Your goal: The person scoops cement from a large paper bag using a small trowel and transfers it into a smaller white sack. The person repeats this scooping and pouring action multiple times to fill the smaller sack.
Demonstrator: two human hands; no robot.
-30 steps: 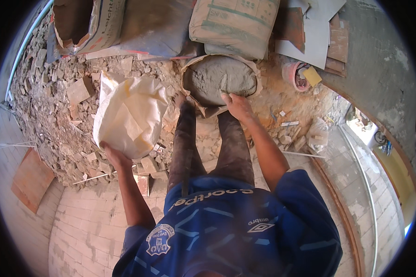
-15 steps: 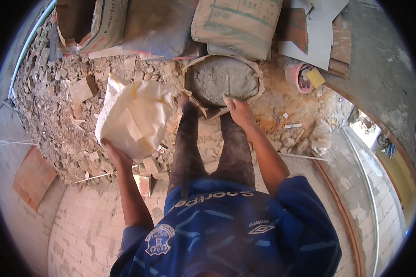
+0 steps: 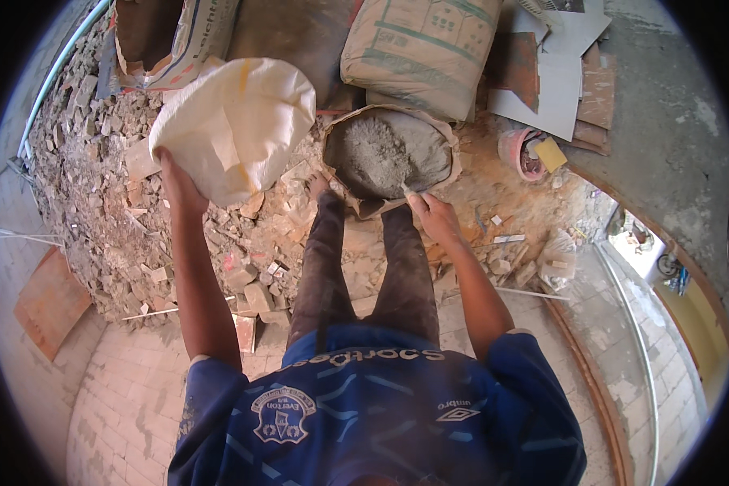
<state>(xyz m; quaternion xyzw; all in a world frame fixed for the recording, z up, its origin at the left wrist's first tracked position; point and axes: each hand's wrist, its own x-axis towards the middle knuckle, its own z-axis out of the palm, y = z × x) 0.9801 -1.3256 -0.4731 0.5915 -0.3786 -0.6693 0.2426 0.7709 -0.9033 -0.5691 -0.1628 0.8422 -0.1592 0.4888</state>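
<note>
Fingers of the right hand (image 3: 436, 219) partly bent at the near rim of a cut-down paper sack (image 3: 371, 207); something thin and pale shows at their tips, and I cannot tell whether it is torn rim or a tool. Clock centred on this sack, twelve pointing away from the body: right hand at five, a bare foot (image 3: 319, 185) just beside the wall at eight.

Inside the sack: grey powder (image 3: 373, 154), crumbly and heaped toward nine, smoother toward three.

Left hand (image 3: 185, 188) at about nine, fingers closed on the near left edge of a white woven sack (image 3: 243, 121), raised and tilted over the rubble (image 3: 89, 186). Contents, if any, cannot be made out.

Step in hand (judgement): managing two containers at once, woven sack held apart from the powder, right hand tending the rim. The next move would seem to call for a firm left grip, since the cloth looks limp, and light right-hand pressure, since the paper wall looks thin.

Farther out: pink bucket (image 3: 510, 150) with yellow sponge (image 3: 550, 154) at three; white boards (image 3: 555, 97) at two; bulky printed sack (image 3: 417, 57) near twelve; open-topped carton-like sack (image 3: 198, 49) at ten.
</note>
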